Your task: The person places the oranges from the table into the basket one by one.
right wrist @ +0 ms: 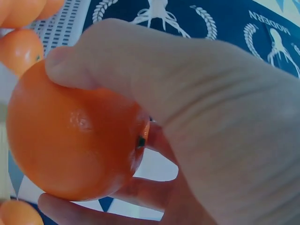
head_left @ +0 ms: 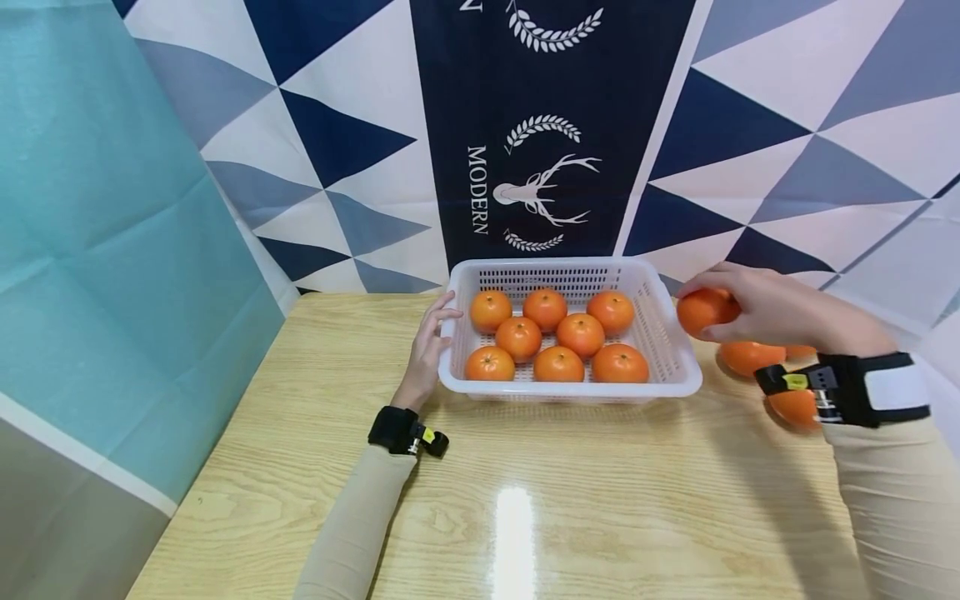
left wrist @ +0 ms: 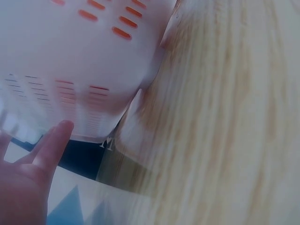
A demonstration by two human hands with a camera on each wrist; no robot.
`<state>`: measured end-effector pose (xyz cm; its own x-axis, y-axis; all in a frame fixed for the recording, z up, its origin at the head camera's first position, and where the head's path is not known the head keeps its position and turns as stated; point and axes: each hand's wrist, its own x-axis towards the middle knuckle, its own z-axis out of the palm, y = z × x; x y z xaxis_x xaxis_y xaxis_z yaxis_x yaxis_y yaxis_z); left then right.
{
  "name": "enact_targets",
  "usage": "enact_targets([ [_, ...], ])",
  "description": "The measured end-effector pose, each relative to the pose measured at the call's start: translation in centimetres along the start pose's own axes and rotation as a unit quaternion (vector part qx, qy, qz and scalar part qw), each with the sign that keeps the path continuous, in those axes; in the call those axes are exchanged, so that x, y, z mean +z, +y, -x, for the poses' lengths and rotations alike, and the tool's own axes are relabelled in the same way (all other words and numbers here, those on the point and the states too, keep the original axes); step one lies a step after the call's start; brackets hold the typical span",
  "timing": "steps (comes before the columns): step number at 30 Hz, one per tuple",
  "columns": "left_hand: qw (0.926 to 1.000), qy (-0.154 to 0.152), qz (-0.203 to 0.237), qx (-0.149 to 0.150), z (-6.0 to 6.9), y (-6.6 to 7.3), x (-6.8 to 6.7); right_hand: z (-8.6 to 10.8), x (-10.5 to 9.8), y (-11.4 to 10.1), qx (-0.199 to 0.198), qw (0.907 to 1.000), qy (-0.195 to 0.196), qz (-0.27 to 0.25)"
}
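A white plastic basket [head_left: 573, 389] with slotted walls holds several oranges [head_left: 558, 364] in loose rows. Beyond its right rim, my right hand [head_left: 757, 304] grips one orange [head_left: 701, 312] above the table. In the right wrist view the thumb lies across the top of that orange [right wrist: 75, 136], and fingers support it from below. My left hand [head_left: 429, 346] is at the basket's left rim, its relaxed fingers touching the edge. The left wrist view shows a fingertip against the outer basket wall [left wrist: 89, 61]; the rest of the contact is hidden.
More oranges [head_left: 750, 358] lie on the wooden table [head_left: 600, 492] right of the basket, partly covered by my right hand and wrist. A patterned cloth [head_left: 360, 167] hangs right behind the basket. Blue-green sheeting [head_left: 97, 208] borders the table's left side.
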<state>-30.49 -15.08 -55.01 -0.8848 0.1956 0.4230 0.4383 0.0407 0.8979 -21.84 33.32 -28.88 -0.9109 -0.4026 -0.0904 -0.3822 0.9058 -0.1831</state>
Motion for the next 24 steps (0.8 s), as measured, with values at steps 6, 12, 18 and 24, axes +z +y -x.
enact_targets([
  [6,0.9999,-0.004,0.001,0.011,-0.1,-0.5,-0.1,-2.6,-0.3,-2.1,-0.03,0.9995,0.011,0.001],
  [12,1.0,-0.004,0.005,0.002,-0.1,-0.5,0.0,-5.1,-0.4,-3.7,-0.05,0.9985,0.013,-0.02],
  [18,1.0,0.007,-0.001,-0.006,0.1,0.7,0.3,-7.5,-0.2,-5.6,-0.068,0.9971,0.004,-0.035],
  [24,1.0,0.007,-0.006,-0.004,0.2,1.1,0.3,-9.8,0.2,-7.5,-0.095,0.9947,-0.007,-0.039],
])
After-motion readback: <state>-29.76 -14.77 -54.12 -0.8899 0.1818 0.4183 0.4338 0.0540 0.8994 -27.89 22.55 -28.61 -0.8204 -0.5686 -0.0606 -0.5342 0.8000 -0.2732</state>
